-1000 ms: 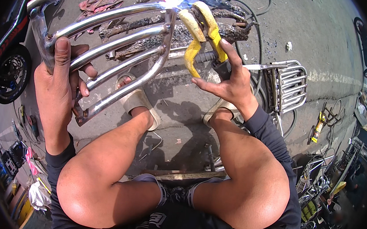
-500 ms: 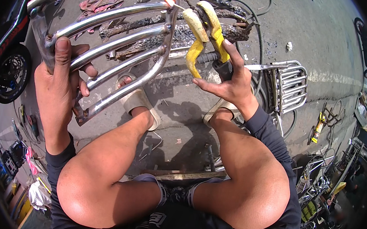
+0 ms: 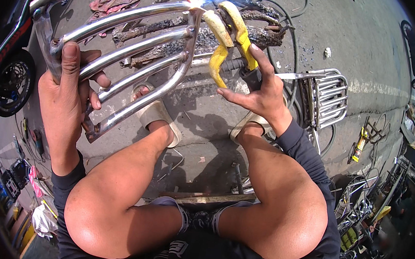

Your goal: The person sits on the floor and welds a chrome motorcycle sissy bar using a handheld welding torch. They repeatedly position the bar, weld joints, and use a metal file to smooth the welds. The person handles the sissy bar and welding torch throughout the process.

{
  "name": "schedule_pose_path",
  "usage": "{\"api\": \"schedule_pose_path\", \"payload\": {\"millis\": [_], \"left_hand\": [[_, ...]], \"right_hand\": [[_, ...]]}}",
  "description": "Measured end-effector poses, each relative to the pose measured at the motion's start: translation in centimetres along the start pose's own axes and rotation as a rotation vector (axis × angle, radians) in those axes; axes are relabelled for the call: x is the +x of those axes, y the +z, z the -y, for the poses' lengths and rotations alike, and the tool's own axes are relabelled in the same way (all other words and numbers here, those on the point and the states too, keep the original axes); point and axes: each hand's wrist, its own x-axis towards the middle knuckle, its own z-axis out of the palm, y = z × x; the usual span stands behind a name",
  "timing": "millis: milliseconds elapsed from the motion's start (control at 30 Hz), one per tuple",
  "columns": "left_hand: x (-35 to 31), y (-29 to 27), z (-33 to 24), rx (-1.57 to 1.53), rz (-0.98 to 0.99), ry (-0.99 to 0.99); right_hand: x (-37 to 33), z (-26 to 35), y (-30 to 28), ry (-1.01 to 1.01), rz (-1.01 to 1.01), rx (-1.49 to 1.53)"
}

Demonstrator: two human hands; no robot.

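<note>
My left hand point(image 3: 69, 87) grips the left end of a shiny metal tube rack point(image 3: 137, 58), its thumb over the frame and fingers curled between the bars. The rack is tilted up, with several curved bars joined to a cross tube on the right. In my right hand point(image 3: 262, 87) is a yellow welding electrode holder point(image 3: 244, 40), fingers wrapped about its black handle. Its jaws point at the joint of an upper bar and the cross tube. A bright blue-white arc point(image 3: 195, 1) burns there and hides the rod tip and the joint.
Crusted metal bars point(image 3: 199, 43) lie on the concrete beyond the rack. A smaller tube rack point(image 3: 329, 100) lies right, beside dark cables point(image 3: 296, 53). A motorcycle wheel point(image 3: 11, 82) stands at left. Metal scrap point(image 3: 363, 200) piles up at lower right. My sandalled feet are below the rack.
The joint glowed orange with a thin rod close by; now a bright blue-white arc burns there. The electrode holder has shifted slightly left. My left hand and the rack are almost unmoved.
</note>
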Motion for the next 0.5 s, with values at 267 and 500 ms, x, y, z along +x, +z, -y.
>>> {"api": "schedule_pose_path", "payload": {"millis": [267,500], "left_hand": [[0.1,0.0,0.3,-0.040,0.013,-0.009],[0.3,-0.2,-0.1,-0.023,0.038,-0.027]], "right_hand": [[-0.3,-0.2,0.2,0.017,0.013,-0.017],[-0.8,0.1,-1.1,0.204,-0.162,0.536]]}}
